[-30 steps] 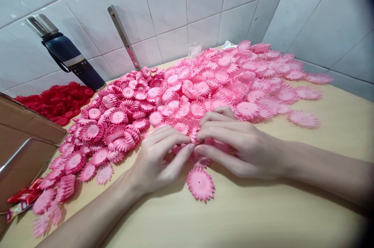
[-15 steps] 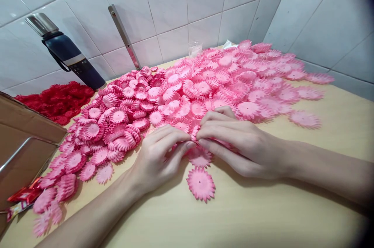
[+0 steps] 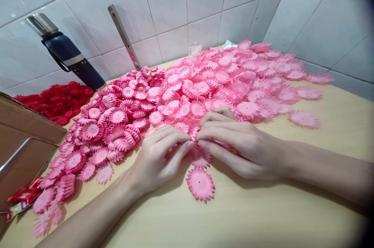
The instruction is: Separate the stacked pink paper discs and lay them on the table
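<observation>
Thumb and forefinger of my left hand (image 3: pixel 165 152) pinch the edge of a small pink petal disc (image 3: pixel 194 134) with a toothed rim. From the other side my right hand (image 3: pixel 238 143) pinches the same disc, its thumb and fingers close together. Most of that disc is hidden by my fingertips. Just below, another pink disc (image 3: pixel 200 157) lies partly under my hands. A flat, round pink disc (image 3: pixel 200 184) with a small centre hole rests on the table nearer to me. Behind both hands spreads a large heap of pink petal discs (image 3: pixel 201 86).
Dark red petals (image 3: pixel 57 102) are piled at the far left, beside a leaning navy flask (image 3: pixel 71 55). A cardboard box (image 3: pixel 26 143) and a red wrapper (image 3: pixel 25 197) stand at the left edge. A metal strip (image 3: pixel 124 36) leans on the tiled wall, near a clear cup (image 3: pixel 194 48).
Both hands keep almost the same place and grip; only my thumbs have shifted very slightly. The heap and the discs below lie as before.
</observation>
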### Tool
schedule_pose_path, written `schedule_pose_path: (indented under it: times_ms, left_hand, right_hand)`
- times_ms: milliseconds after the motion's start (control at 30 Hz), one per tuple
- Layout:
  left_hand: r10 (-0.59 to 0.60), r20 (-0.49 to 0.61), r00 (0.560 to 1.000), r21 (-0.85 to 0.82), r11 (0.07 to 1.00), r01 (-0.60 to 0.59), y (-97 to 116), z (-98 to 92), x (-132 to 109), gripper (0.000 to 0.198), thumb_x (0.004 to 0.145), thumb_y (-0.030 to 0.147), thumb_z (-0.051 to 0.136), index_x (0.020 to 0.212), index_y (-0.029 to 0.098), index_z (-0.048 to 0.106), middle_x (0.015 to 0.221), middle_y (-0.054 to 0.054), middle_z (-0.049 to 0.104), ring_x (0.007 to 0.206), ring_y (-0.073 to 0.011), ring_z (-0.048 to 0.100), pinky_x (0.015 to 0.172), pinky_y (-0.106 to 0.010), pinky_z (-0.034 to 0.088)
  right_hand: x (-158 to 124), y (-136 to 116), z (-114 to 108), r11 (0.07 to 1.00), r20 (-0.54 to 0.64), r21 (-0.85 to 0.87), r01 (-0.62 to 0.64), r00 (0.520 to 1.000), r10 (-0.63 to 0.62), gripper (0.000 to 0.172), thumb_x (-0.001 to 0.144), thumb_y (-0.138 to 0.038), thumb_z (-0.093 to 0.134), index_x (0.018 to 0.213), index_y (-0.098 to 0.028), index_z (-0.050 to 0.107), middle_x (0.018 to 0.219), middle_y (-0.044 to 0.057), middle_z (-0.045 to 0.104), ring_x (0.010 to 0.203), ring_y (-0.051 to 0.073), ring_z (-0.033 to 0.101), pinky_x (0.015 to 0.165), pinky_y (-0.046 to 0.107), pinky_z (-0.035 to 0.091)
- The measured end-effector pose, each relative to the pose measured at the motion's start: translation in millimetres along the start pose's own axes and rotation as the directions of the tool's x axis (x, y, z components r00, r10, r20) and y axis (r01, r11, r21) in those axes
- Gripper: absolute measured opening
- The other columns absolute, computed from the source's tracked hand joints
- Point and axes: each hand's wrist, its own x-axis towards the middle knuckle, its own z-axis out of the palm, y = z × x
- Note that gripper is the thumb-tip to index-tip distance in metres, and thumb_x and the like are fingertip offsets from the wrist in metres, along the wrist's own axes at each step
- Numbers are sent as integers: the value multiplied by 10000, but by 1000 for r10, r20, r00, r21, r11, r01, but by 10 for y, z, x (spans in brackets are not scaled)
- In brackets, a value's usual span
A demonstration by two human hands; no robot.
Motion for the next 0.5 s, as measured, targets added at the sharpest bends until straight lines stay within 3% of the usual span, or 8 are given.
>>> schedule_pose_path:
  times_ms: [500]
  left_hand:
    - [17,5,1000,10,1000,-17,0,-7,2,55,865,98,614,866,133,656,776,-62,703,690,-140,629,648,-248,516]
  right_hand:
    - [4,-11,5,1000,-15,-13,7,1000,-8,149,924,-76,448,881,-144,572,713,41,577,712,168,473,711,348,329]
